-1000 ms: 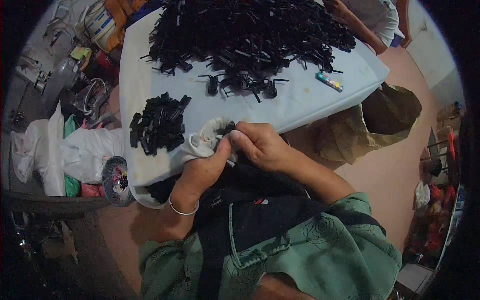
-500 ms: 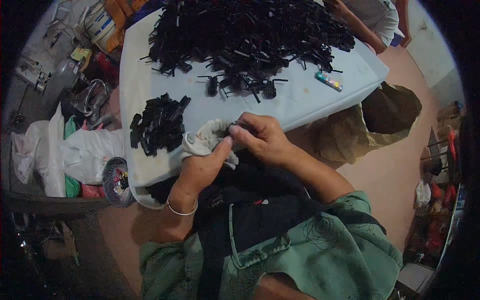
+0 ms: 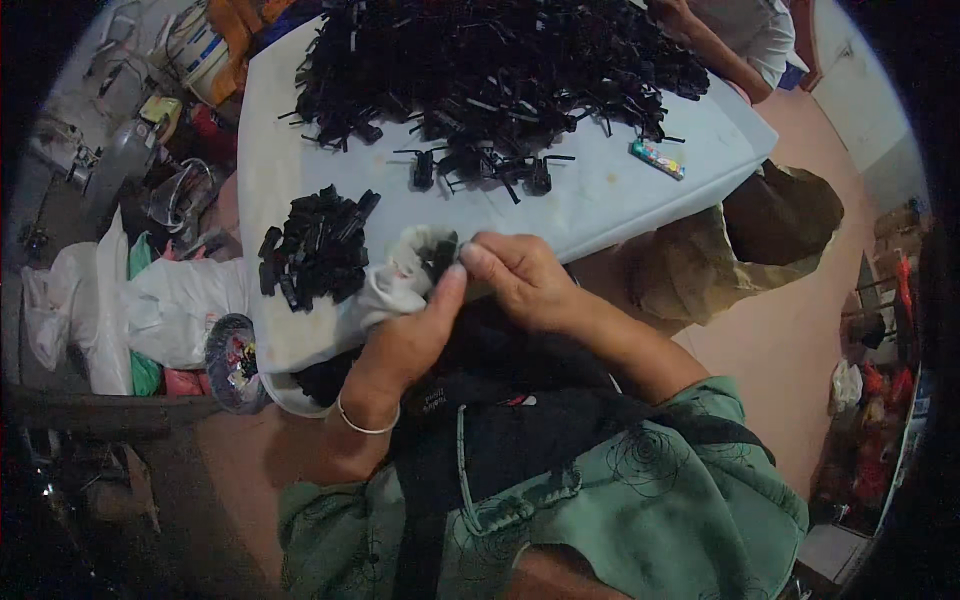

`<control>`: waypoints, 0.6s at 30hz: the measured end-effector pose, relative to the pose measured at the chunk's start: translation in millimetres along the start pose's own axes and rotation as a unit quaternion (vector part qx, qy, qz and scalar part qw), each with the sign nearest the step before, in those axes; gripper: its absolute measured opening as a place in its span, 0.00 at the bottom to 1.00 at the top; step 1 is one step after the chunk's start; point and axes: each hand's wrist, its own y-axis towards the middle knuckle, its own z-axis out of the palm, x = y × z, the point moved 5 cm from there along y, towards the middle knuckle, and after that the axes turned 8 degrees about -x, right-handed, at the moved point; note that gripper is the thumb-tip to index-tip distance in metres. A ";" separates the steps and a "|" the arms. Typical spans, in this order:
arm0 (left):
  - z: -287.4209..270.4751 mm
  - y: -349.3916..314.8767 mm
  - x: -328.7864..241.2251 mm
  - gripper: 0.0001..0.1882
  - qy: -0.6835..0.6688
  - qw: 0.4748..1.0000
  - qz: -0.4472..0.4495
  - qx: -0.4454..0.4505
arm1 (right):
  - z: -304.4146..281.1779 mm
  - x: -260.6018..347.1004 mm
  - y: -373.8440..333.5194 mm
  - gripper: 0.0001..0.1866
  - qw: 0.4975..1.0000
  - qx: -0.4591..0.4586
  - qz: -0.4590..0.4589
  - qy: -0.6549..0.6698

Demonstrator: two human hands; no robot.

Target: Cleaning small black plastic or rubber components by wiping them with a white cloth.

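Over the table's near edge, my left hand [image 3: 408,345] is closed, with a crumpled white cloth [image 3: 392,285] bunched around its fingers; the cloth may be a glove, I cannot tell. At the cloth's far end shows a small black part [image 3: 443,254], partly hidden and blurred. My right hand [image 3: 528,284] is closed in a pinch beside that part, its fingertips meeting my left thumb. What the pinch holds, if anything, is too small to make out. Left of the cloth lies a small heap of black plastic pieces [image 3: 318,248]. Farther off, a large heap of black parts with thin prongs [image 3: 500,85] covers the back.
The pale table [image 3: 590,215] carries a small colourful tube-shaped packet [image 3: 657,160]. Across it, another person's arm [image 3: 715,50] reaches to the large heap. A brown sack [image 3: 710,265] stands right of the table; white bags [image 3: 180,310] and a clear bowl [image 3: 232,365] are at left.
The white cloth has shifted slightly left and bunched up, and more of the black part shows at its end. My hands stay close together.
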 end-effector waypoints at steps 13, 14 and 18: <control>-2.0 -1.2 13.2 0.19 -0.022 0.988 -0.116 0.099 | -13.1 7.8 3.2 0.07 0.965 -0.005 -0.253 -0.073; 2.4 -1.3 15.3 0.19 -0.088 0.984 -0.110 0.111 | -11.1 12.1 1.4 0.07 0.965 -0.004 -0.253 -0.072; 5.3 -2.8 8.0 0.18 -0.107 0.977 -0.114 0.145 | -6.5 -2.0 -1.0 0.07 0.998 -0.047 -0.044 -0.008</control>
